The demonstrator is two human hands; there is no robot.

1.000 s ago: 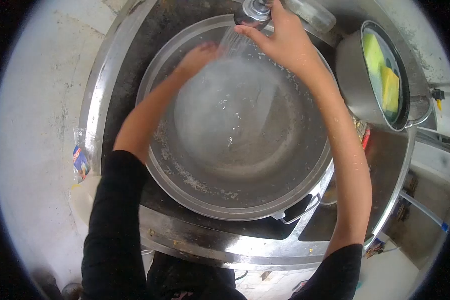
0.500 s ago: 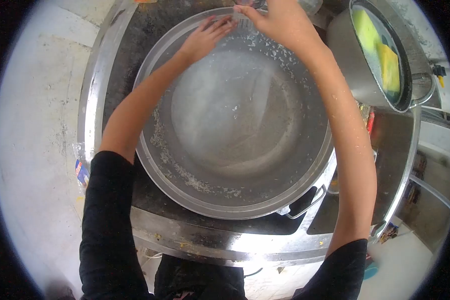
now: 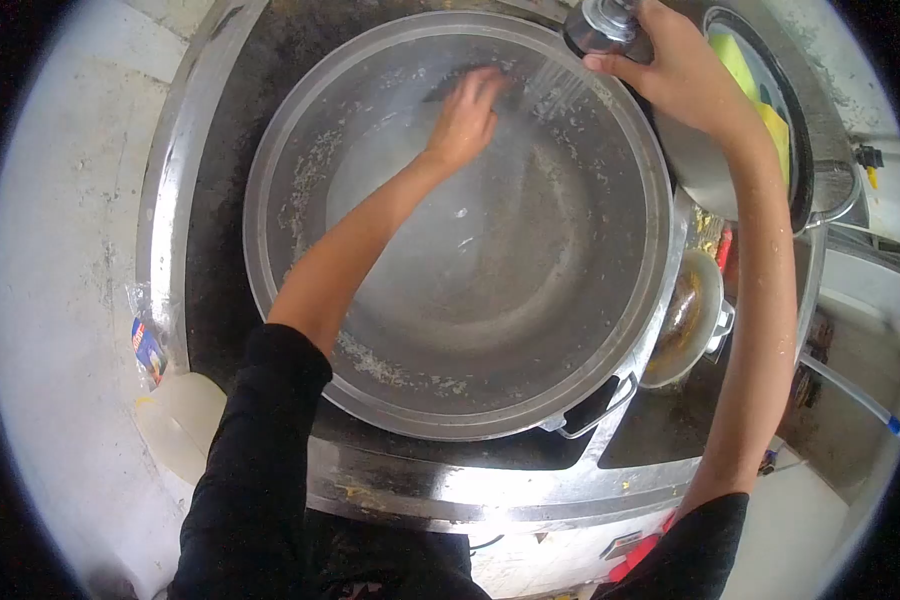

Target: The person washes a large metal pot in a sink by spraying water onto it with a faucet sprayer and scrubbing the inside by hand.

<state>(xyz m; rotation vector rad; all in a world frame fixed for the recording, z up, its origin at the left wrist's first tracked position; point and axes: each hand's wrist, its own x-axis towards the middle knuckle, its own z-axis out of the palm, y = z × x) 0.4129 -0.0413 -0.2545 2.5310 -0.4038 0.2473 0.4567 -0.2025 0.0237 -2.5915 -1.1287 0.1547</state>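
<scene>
A large round metal pot [image 3: 610, 300] fills the middle of the head view, with whitish residue and some water on its inside. My left hand [image 3: 465, 120] reaches into it near the far wall. Its fingers are stretched out and a little bent, with nothing seen in them. At the far right rim, my right hand [image 3: 695, 75] is closed around a dark and chrome spray head [image 3: 602, 28]. Fine streams of water fall from it into the pot, to the right of my left fingers.
A tall pot [image 3: 685, 160] with yellow-green sponges [image 3: 732, 62] stands at the right. Below it lies a pan lid or shallow bowl [image 3: 688, 320]. The big pot rests in a metal sink with a shiny rim [image 3: 520, 485]. A plastic wrapper [image 3: 148, 350] lies at the left.
My right hand has moved right and nearer, bringing the spray head into view. My left hand has shifted right and down along the pot's inside. The whole view has turned slightly.
</scene>
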